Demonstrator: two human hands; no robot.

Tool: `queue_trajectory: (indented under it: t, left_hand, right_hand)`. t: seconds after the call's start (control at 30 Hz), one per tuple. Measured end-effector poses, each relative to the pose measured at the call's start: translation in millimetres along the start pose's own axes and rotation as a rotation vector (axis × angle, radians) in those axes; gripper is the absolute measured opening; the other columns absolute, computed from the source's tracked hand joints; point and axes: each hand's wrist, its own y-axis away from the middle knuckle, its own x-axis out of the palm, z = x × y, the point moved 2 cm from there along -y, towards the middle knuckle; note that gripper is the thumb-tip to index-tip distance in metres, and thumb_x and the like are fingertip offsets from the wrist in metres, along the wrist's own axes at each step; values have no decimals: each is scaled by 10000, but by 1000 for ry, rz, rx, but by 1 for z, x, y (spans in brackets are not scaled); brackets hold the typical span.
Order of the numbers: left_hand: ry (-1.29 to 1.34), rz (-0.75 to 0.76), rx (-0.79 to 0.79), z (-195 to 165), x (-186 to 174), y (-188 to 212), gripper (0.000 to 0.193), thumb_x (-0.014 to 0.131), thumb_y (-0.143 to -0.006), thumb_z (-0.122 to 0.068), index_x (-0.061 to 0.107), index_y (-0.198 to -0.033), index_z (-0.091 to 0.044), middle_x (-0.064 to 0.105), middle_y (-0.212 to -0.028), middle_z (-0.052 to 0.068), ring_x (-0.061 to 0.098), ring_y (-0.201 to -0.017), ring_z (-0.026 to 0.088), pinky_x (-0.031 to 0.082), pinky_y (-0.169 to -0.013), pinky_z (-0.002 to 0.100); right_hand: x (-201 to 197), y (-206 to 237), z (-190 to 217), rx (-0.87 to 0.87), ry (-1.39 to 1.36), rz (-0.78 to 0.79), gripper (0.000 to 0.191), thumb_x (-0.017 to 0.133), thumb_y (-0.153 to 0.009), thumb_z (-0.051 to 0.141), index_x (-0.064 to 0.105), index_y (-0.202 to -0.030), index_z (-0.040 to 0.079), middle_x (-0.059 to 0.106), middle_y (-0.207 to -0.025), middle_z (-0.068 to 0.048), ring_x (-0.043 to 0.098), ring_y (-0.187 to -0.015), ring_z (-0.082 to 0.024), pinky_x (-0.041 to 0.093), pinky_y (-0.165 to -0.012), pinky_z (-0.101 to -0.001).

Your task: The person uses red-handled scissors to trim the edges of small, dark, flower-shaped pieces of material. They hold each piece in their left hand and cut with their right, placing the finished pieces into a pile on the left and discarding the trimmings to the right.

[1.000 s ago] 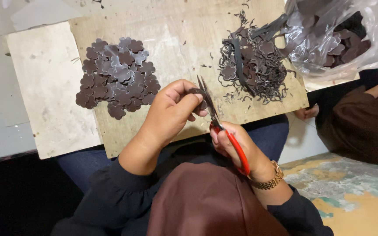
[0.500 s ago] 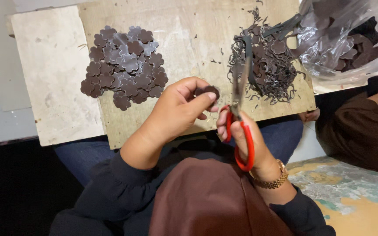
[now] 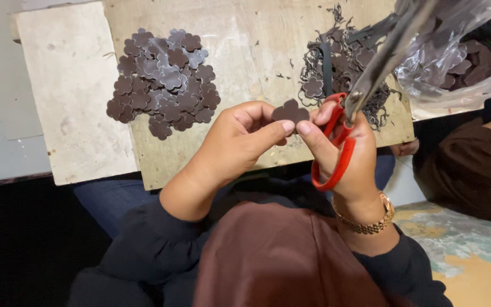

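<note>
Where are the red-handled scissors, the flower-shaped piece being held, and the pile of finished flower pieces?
red-handled scissors [image 3: 336, 149]: head view, on the red handle loop.
flower-shaped piece [image 3: 291, 112]: head view, on its middle, between both hands' fingertips.
pile of flower pieces [image 3: 163, 79]: head view, on the pile's middle.

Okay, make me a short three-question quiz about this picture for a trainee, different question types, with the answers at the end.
1. True or false: the red-handled scissors hang from the right hand with the blades pointing up and away from the person.
2. Multiple choice: the brown flower-shaped piece is held by A) the left hand alone, B) fingertips of both hands, C) the scissor blades.
3. Fill in: the pile of flower shapes lies on the wooden board to the ____ of the heap of dark offcuts.

Key: 1 true; 2 B; 3 left.
</note>
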Motion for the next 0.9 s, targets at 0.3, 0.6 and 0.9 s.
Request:
queue_trajectory:
  t: [0.3, 0.6, 0.9]
  left_hand:
    - [-25, -121, -28, -3, -11, -2, 151, 667, -979, -207, 691, -990, -58, 754, -937, 26, 682, -860, 78, 527, -735, 256]
    - [3, -150, 51, 6, -10, -5, 123, 669, -1001, -175, 664, -963, -58, 738, -931, 28, 663, -847, 73, 539, -763, 263]
    - [10, -180, 113, 6, -3, -8, 137, 683, -1003, -125, 640, -917, -27, 672, -820, 0, 576, -723, 35, 483, -654, 214]
  right_hand:
    - [-6, 14, -11, 93, 337, 155, 233, 666, -1042, 218, 534, -1145, 57, 566, -1038, -16, 544, -929, -92, 479, -842, -247]
    - [-1, 37, -27, 354, 40, 408, 665, 557, -986, 617, 510, -1303, 34, 552, -1125, -31, 533, -1009, -109, 501, -879, -269]
    - [-2, 33, -32, 326, 75, 366, 637, 525, -1025, 610, 547, -1238, 10, 538, -1032, -29, 499, -892, -110, 466, -788, -254]
